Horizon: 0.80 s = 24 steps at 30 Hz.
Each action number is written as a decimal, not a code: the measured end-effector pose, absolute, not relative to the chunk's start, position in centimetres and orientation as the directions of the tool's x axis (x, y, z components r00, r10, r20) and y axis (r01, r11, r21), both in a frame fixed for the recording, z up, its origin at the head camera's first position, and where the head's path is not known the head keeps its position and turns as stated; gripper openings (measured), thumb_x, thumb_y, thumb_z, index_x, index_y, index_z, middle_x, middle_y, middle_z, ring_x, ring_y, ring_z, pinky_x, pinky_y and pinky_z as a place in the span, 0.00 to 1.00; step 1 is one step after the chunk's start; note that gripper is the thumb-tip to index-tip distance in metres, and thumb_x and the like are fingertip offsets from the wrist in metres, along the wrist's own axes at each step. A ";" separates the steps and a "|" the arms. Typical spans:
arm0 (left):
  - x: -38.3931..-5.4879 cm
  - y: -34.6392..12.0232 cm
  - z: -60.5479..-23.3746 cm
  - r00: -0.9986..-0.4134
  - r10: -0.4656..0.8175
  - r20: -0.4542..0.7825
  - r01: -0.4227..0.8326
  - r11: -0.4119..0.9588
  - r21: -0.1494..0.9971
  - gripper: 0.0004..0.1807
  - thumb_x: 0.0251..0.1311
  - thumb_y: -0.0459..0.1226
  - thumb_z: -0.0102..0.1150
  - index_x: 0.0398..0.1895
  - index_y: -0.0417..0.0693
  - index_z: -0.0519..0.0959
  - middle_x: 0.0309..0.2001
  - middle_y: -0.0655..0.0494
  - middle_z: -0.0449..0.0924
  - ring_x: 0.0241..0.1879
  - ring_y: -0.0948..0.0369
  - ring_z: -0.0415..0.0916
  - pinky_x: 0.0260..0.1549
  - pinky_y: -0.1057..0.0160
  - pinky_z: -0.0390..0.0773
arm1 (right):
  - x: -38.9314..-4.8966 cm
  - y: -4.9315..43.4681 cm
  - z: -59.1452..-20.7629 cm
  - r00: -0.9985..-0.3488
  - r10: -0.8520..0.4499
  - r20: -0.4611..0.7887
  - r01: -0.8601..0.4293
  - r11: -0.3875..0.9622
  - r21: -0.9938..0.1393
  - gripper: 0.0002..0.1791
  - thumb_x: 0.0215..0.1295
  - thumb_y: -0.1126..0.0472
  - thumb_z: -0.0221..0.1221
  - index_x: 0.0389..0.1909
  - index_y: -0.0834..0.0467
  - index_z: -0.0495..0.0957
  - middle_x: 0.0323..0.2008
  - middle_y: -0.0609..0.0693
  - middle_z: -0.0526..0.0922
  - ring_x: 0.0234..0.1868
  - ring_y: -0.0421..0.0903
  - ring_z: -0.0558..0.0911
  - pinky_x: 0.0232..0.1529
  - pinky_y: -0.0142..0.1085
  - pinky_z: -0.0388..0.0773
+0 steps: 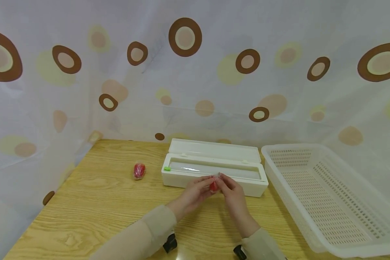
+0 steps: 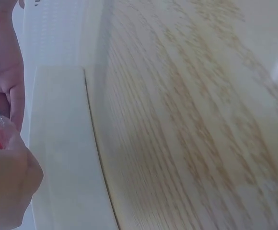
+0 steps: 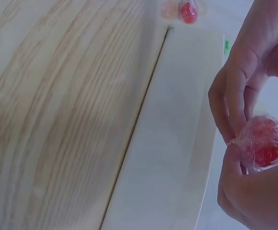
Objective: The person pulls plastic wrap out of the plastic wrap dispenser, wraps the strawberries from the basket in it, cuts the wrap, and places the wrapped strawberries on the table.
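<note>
Both hands meet in front of the white box, around a small red item (image 1: 213, 186) wrapped in clear cling film. My left hand (image 1: 194, 194) holds it from the left with fingers curled about it. The right hand (image 1: 233, 195) pinches the film at the other side. In the right wrist view the wrapped red item (image 3: 268, 151) shows crinkled film bunched over a rounded red body; I cannot tell its kind. Fingers of both hands cover part of it. Behind them the white cling film dispenser (image 1: 214, 184) stands with its lid (image 1: 214, 150) raised and a film roll (image 1: 214, 170) inside.
Another film-wrapped red item (image 1: 139, 170) lies on the wooden table (image 1: 94, 202), left of the dispenser. A green slider (image 1: 167, 168) sits at the dispenser's left end. To the right stands a white plastic basket (image 1: 299, 202). A patterned curtain (image 1: 195, 79) hangs behind.
</note>
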State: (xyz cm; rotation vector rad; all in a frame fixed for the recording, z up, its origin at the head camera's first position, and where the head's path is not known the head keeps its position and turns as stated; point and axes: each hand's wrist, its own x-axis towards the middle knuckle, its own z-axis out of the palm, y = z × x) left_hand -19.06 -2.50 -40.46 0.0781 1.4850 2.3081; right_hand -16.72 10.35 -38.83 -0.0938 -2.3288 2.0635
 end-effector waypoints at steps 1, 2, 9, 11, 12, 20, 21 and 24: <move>-19.1 -2.5 -40.5 -0.921 0.354 -0.161 -0.293 -0.362 0.885 0.20 0.68 0.36 0.48 0.57 0.30 0.68 0.43 0.57 0.78 0.42 0.67 0.77 0.55 0.62 0.73 | -16.8 10.4 -38.8 -0.998 0.064 -0.020 0.027 0.115 -0.993 0.23 0.69 0.58 0.52 0.60 0.67 0.69 0.58 0.62 0.74 0.49 0.38 0.75 0.46 0.25 0.74; -19.1 -2.5 -40.6 -0.923 0.353 -0.156 -0.288 -0.363 0.886 0.21 0.67 0.36 0.48 0.58 0.29 0.68 0.43 0.57 0.79 0.42 0.67 0.77 0.55 0.63 0.73 | -16.8 10.5 -38.9 -0.998 0.064 -0.023 0.030 0.108 -0.994 0.23 0.68 0.59 0.53 0.60 0.68 0.69 0.58 0.62 0.74 0.49 0.39 0.76 0.48 0.26 0.75; -19.2 -2.6 -40.8 -0.928 0.338 -0.158 -0.271 -0.322 0.907 0.21 0.67 0.34 0.47 0.58 0.27 0.67 0.47 0.52 0.79 0.43 0.68 0.77 0.55 0.64 0.74 | -16.9 10.7 -38.9 -0.998 0.061 -0.025 0.033 0.124 -0.992 0.21 0.67 0.62 0.53 0.56 0.71 0.71 0.55 0.66 0.76 0.49 0.44 0.80 0.52 0.38 0.77; -19.2 -2.7 -40.8 -0.931 0.330 -0.155 -0.259 -0.301 0.918 0.21 0.68 0.34 0.47 0.58 0.27 0.67 0.50 0.48 0.78 0.43 0.68 0.77 0.55 0.64 0.74 | -16.8 10.7 -38.8 -0.998 0.054 -0.020 0.026 0.121 -0.992 0.20 0.67 0.64 0.53 0.56 0.72 0.71 0.54 0.67 0.76 0.48 0.43 0.81 0.50 0.36 0.78; -19.1 -2.7 -40.8 -0.934 0.323 -0.150 -0.249 -0.288 0.925 0.21 0.68 0.34 0.47 0.58 0.27 0.68 0.52 0.47 0.77 0.43 0.67 0.77 0.55 0.63 0.74 | -16.8 10.7 -38.8 -0.999 0.052 -0.017 0.023 0.120 -0.993 0.20 0.67 0.65 0.52 0.55 0.73 0.71 0.54 0.68 0.76 0.46 0.42 0.81 0.49 0.35 0.78; -18.6 -3.2 -40.0 -0.958 0.262 -0.118 -0.174 -0.204 0.963 0.20 0.66 0.34 0.51 0.56 0.28 0.71 0.54 0.40 0.76 0.43 0.66 0.78 0.53 0.62 0.75 | -16.5 10.1 -38.6 -0.998 0.050 0.040 -0.034 0.129 -0.991 0.17 0.67 0.69 0.52 0.53 0.75 0.72 0.50 0.70 0.77 0.38 0.33 0.81 0.42 0.29 0.80; -18.5 -3.4 -39.8 -0.960 0.253 -0.120 -0.171 -0.193 0.966 0.20 0.65 0.34 0.51 0.56 0.28 0.71 0.54 0.40 0.76 0.43 0.66 0.78 0.53 0.61 0.76 | -16.5 10.0 -38.6 -0.998 0.042 0.054 -0.048 0.139 -0.989 0.17 0.67 0.68 0.52 0.53 0.75 0.72 0.50 0.70 0.77 0.39 0.36 0.82 0.42 0.31 0.80; -18.2 -4.2 -39.1 -0.965 0.235 -0.118 -0.155 -0.145 0.977 0.21 0.65 0.36 0.53 0.56 0.30 0.71 0.54 0.40 0.76 0.44 0.65 0.78 0.52 0.61 0.76 | -16.4 9.6 -38.4 -0.996 0.002 0.086 -0.084 0.187 -0.979 0.19 0.68 0.65 0.52 0.54 0.73 0.72 0.52 0.68 0.77 0.46 0.48 0.82 0.43 0.37 0.81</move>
